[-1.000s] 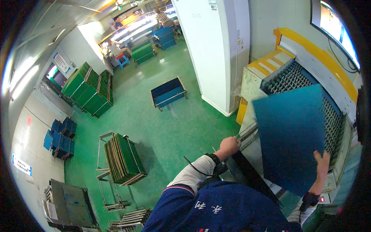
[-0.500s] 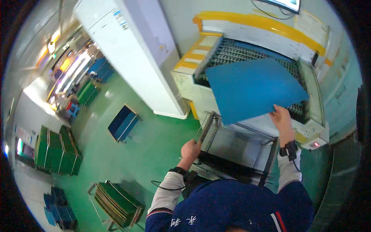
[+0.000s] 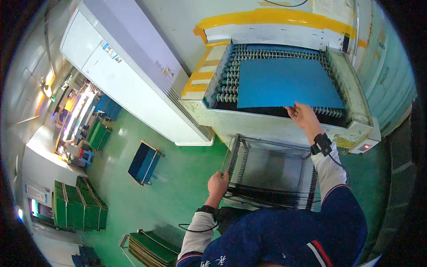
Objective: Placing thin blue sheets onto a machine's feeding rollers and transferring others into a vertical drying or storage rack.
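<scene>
Blue, flat and plain, the panel [image 3: 284,82] lies on the far roller bed [image 3: 227,80]; my right hand [image 3: 303,116] pinches its near edge, my left hand [image 3: 218,183] grips the slotted rack [image 3: 271,171].

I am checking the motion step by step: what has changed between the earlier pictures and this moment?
The blue sheet, earlier held up tilted in the air by the right hand, now lies flat on the rollers of the conveyor machine. The right hand still touches the sheet's near edge. The left hand stays gripping the metal slotted rack below the machine, as before.
</scene>
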`<action>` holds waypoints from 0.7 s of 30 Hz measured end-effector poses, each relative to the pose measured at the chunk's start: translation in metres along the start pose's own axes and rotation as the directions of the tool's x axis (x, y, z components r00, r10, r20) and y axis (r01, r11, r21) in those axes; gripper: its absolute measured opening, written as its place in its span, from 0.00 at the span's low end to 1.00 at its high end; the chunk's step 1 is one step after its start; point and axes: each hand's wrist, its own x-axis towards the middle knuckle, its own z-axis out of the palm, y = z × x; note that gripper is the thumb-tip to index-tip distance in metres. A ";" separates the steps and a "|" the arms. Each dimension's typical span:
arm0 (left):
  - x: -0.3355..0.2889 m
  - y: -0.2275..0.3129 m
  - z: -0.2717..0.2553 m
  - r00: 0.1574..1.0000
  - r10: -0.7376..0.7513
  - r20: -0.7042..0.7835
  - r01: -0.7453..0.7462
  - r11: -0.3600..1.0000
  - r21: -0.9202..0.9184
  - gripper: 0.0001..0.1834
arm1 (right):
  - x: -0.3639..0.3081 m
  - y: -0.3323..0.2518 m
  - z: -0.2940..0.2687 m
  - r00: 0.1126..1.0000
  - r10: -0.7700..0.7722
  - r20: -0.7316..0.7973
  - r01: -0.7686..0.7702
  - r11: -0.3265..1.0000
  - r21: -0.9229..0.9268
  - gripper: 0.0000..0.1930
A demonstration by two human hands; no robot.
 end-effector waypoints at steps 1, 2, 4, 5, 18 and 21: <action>0.000 0.000 0.000 1.000 -0.014 0.008 0.014 1.000 0.008 0.26 | 0.000 -0.004 0.003 0.998 0.048 0.048 -0.046 0.998 -0.052 0.11; 0.001 0.000 0.000 1.000 -0.028 0.015 0.027 0.999 0.017 0.25 | -0.001 -0.008 0.007 0.991 0.098 0.093 -0.088 0.990 -0.106 0.13; 0.002 0.001 0.000 0.999 -0.045 0.025 0.044 0.999 0.026 0.25 | -0.001 -0.009 0.013 0.976 0.181 0.120 -0.159 0.971 -0.176 0.18; 0.002 0.001 0.000 0.998 -0.051 0.026 0.050 0.998 0.028 0.25 | 0.000 -0.007 0.017 0.971 0.214 0.106 -0.192 0.963 -0.190 0.19; 0.004 -0.009 0.012 1.000 -0.016 -0.016 0.015 1.000 -0.008 0.23 | 0.019 -0.008 0.034 0.970 0.222 0.094 -0.169 0.904 -0.393 0.16; 0.003 -0.007 0.011 0.999 0.002 -0.034 -0.001 1.000 0.001 0.23 | -0.004 0.011 0.037 0.924 0.259 0.280 -0.081 0.851 -0.520 0.16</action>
